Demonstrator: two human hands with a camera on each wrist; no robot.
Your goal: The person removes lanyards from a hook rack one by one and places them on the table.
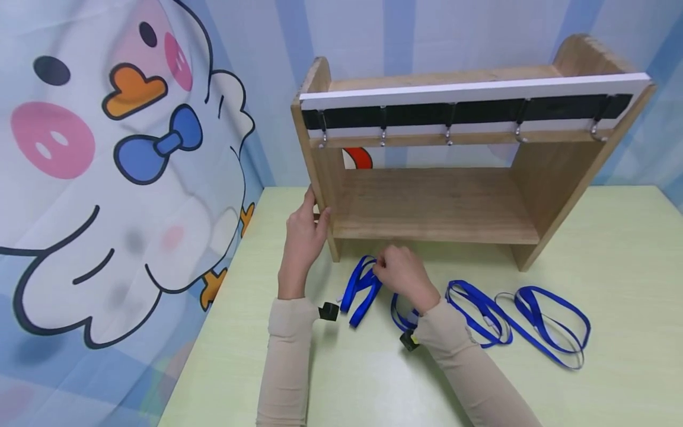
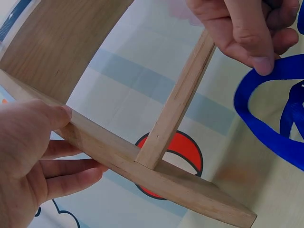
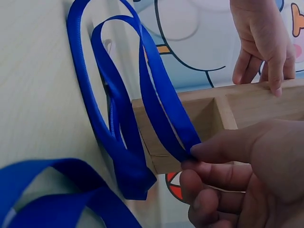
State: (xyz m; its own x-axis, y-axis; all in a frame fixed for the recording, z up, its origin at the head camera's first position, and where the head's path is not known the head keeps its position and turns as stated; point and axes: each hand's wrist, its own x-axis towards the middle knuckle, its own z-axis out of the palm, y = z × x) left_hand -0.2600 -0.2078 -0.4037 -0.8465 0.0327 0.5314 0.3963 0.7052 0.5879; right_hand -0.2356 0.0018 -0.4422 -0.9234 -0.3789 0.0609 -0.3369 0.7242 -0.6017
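A wooden rack (image 1: 437,204) stands on the table, and my left hand (image 1: 305,234) grips the edge of its left side panel. In the left wrist view the thumb lies on one face of that panel (image 2: 118,147), with the fingers behind it. Just in front of the rack, my right hand (image 1: 404,274) pinches a loop of a blue lanyard (image 1: 349,293) between thumb and forefinger. The right wrist view shows this lanyard (image 3: 166,102) hanging in folded loops from the pinch. A second blue lanyard (image 1: 397,314) lies partly hidden beneath the right forearm.
More blue lanyards (image 1: 560,302) lie looped on the pale green table (image 1: 629,249) to the right. Several metal hooks (image 1: 449,133) hang along the black strip (image 1: 480,111) on the rack's front. A cartoon-printed cloth (image 1: 176,237) covers the left side and back.
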